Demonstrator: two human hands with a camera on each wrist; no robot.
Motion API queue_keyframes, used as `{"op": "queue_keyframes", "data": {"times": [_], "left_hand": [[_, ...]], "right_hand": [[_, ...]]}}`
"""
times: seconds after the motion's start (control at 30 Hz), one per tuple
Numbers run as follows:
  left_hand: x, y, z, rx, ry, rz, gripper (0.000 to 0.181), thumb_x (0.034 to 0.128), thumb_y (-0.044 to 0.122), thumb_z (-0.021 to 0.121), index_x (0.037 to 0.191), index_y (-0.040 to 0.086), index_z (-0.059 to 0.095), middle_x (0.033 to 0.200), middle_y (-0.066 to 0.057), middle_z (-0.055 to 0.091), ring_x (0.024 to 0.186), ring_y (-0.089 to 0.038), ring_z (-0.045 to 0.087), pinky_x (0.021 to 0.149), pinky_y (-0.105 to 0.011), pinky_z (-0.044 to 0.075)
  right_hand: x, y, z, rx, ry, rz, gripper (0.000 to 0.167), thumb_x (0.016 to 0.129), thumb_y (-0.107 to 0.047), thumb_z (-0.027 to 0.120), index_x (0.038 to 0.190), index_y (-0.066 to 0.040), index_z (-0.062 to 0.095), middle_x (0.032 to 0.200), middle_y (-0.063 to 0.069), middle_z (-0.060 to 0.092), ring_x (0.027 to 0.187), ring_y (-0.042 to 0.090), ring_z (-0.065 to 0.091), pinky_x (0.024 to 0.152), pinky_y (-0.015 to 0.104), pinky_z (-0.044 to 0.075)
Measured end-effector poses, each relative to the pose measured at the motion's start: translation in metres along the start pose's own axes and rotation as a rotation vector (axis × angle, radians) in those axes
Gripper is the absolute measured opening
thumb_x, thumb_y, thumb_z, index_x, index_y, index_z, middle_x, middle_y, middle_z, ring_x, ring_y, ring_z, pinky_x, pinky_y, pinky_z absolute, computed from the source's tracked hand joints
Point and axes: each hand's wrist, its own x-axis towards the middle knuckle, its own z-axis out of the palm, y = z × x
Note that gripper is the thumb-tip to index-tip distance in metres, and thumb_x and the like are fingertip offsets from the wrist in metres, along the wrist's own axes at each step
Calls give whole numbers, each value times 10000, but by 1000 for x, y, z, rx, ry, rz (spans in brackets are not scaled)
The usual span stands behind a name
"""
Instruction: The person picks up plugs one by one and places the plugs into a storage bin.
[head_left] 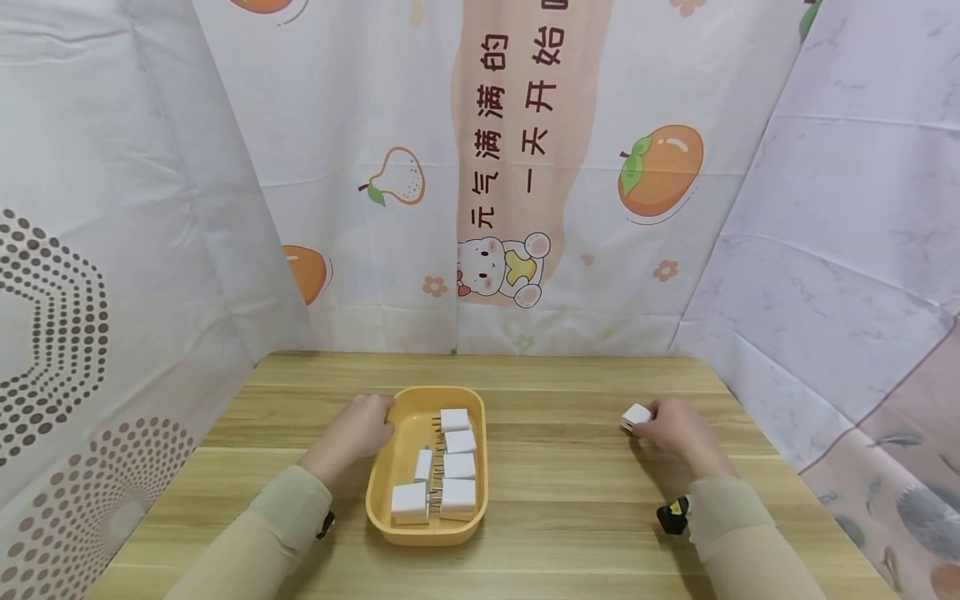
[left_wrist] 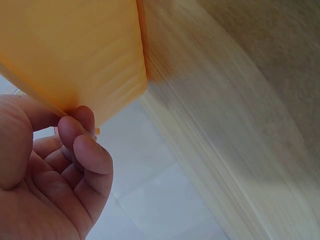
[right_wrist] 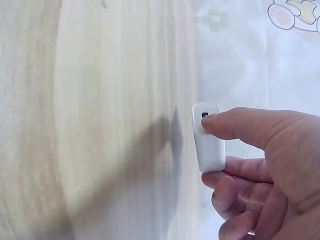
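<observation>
My left hand (head_left: 356,433) pinches the left rim of a yellow plastic basket (head_left: 427,537); in the left wrist view the thumb and fingers (left_wrist: 95,155) close on the basket's edge. Several white plug chargers (head_left: 459,467) lie inside, their metal prongs showing. Over on the right, my right hand (head_left: 678,429) holds another white charger (head_left: 636,415) between thumb and fingers, seemingly just above the table. A small USB port shows on this charger (right_wrist: 210,150) in the right wrist view, with the thumb partly over it. Its prongs are hidden from sight.
The wood-grain table (head_left: 555,475) extends between the basket and my right hand. A printed curtain (head_left: 390,275) hangs behind the table's far edge, and more cloth hangs at both sides. A black device (head_left: 673,516) is at my right wrist.
</observation>
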Motion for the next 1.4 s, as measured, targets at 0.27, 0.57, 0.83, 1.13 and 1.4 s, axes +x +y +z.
{"op": "queue_keyframes", "data": {"times": [0.27,0.57,0.83,1.13,1.4], "left_hand": [[0,-2,1,7,-6,8,433,937,34,592,1356,-77,596,697,-49,570,479,-133,470,485,-286,457],[-1,-2,1,21,-7,20,445,933,27,579,1364,-83,587,573,-24,483,436,-99,350,445,-269,397],[0,-1,2,9,10,24,430,927,29,612,1339,-93,603,1023,-227,716,519,-114,499,526,-279,475],[0,-3,2,5,9,19,419,923,27,622,1322,-102,611,1207,-260,675,613,-143,585,634,-311,527],[1,-3,2,5,15,19,419,927,38,620,1324,-97,613,1220,-262,669,645,-149,594,643,-313,532]], "right_hand": [[0,-18,-4,9,11,-42,347,810,-318,770,1016,-46,708,880,52,667,773,247,569,662,405,449],[2,-43,-7,3,36,-97,341,790,-299,756,1032,-59,739,875,29,682,737,220,566,632,381,439],[4,-66,-5,3,36,-145,400,780,-282,775,1095,-38,736,989,84,713,805,232,603,691,411,472],[3,-99,-3,-42,51,-226,377,797,-310,786,1091,-79,733,1073,98,706,866,241,617,739,445,498],[-5,-134,-1,-75,81,-311,352,806,-332,803,1074,-113,739,1078,73,713,932,264,652,774,481,521]]}}
